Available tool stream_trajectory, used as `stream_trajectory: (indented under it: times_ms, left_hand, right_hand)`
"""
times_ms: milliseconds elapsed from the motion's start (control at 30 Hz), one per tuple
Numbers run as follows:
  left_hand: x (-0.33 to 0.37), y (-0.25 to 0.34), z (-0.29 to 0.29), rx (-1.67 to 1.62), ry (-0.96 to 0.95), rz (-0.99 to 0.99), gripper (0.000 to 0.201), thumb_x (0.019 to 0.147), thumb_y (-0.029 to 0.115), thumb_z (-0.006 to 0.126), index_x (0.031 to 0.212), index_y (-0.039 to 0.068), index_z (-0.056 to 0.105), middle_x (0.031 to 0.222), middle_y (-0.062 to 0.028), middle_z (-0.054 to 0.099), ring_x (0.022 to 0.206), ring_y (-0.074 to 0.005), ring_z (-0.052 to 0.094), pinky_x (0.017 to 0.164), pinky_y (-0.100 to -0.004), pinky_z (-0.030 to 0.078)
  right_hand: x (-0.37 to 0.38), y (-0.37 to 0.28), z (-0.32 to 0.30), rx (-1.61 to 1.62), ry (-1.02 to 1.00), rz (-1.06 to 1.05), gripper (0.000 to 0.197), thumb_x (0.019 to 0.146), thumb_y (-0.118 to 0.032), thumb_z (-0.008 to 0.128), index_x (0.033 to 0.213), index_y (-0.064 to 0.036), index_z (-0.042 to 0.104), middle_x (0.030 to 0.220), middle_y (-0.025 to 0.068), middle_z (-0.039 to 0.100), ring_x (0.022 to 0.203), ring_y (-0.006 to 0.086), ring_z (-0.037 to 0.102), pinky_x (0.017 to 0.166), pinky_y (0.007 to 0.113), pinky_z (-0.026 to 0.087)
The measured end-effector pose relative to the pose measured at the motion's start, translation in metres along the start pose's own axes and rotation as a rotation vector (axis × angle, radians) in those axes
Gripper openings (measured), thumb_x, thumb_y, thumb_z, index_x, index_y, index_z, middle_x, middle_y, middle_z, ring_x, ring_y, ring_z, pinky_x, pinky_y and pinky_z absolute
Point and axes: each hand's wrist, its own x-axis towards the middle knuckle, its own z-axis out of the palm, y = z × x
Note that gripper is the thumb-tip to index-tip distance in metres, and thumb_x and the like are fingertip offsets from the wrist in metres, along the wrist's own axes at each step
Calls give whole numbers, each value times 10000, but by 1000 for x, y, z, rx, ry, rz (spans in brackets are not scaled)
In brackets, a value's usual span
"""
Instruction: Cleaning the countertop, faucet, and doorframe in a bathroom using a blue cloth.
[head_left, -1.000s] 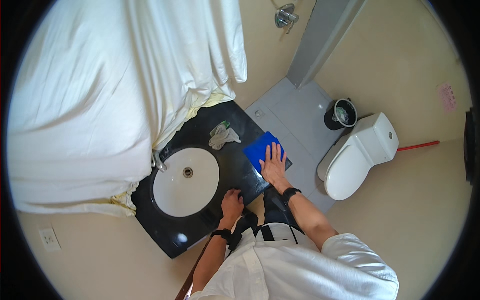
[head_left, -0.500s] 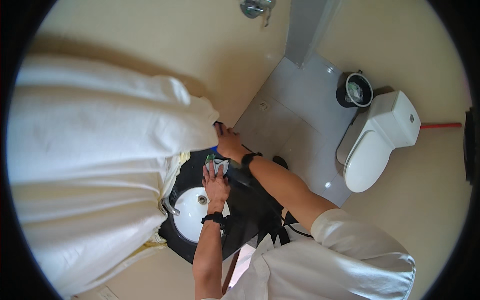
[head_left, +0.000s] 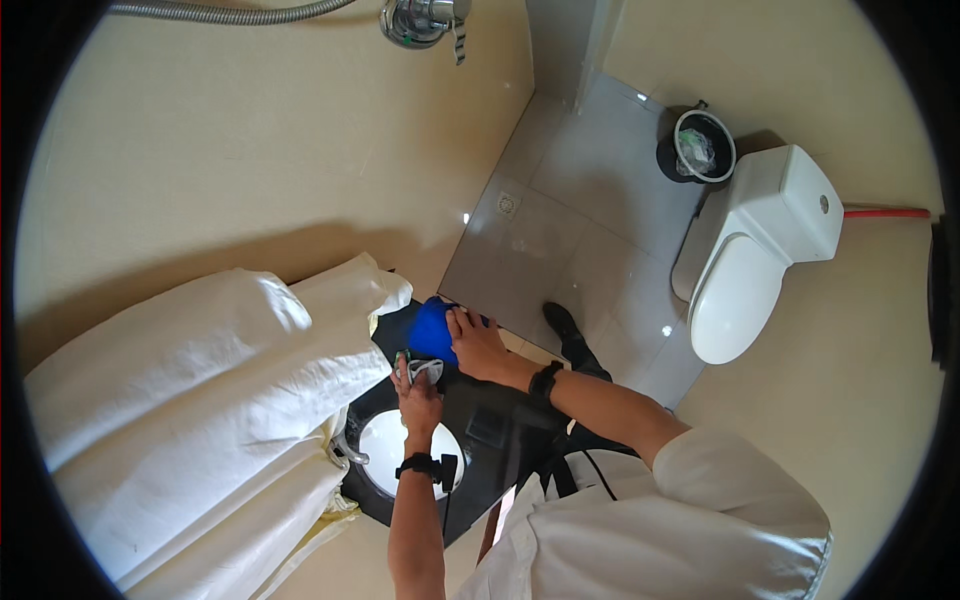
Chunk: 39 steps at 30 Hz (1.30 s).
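Note:
My right hand lies on a bright blue, soft-looking bundle, perhaps a cloth, at the far end of the black countertop. Its fingers are bent over the bundle's right side. Just nearer, my left hand has its fingers around a small crumpled white thing with a bit of green; its kind is unclear. Left of both hands, a large white fabric hangs in folds over the counter's edge. Below my left hand is the white sink basin, partly covered by my wrist.
A metal faucet reaches over the basin from the left. On the right stand a white toilet and a black bin with a liner. A shower valve is on the far wall. Grey floor tiles lie beyond the counter.
The white fabric has dropped and drawn back leftward, uncovering the blue bundle. My right hand has shifted from the fabric's edge onto that bundle. The view has also moved.

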Motion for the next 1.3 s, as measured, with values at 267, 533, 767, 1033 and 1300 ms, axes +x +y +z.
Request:
stream_trajectory:
  times_ms: [267,533,767,1033,1300]
  left_hand:
    - [-3,1,-3,-15,-38,-22,408,716,20,650,1118,88,655,1510,-200,297,1360,-533,238,1097,-528,322]
    - [-1,-7,0,31,-93,25,368,714,37,636,1080,7,657,1508,-217,296,1287,-552,344,1086,-549,330]
    - [3,0,-7,44,-109,-35,377,741,60,622,1112,9,665,1523,-185,285,1313,-545,316,1114,-511,310]
    - [11,-1,-10,54,-133,-22,459,754,63,621,1212,47,614,1533,-131,288,1368,-506,249,1103,-488,343]
    - [3,-6,-7,-77,-52,26,514,717,108,694,1227,120,627,1549,-211,190,1355,-545,234,1127,-518,288]
  right_hand:
    - [98,-40,31,8,43,56,673,853,-304,634,1335,97,390,1345,285,401,1256,406,415,903,621,413]
    - [140,-65,15,-74,-42,58,448,784,-194,616,1183,6,579,1146,177,547,999,311,602,761,528,506]
    - [52,-24,15,-60,88,63,530,837,-155,561,1326,13,444,1122,179,555,1011,337,606,784,528,508]
    - [-166,70,-7,-235,65,43,628,906,-268,577,1407,21,330,1167,210,516,1009,347,593,747,469,514]
    - [-172,61,1,-310,30,121,672,920,-295,562,1418,60,283,1161,231,512,1012,378,570,755,498,502]
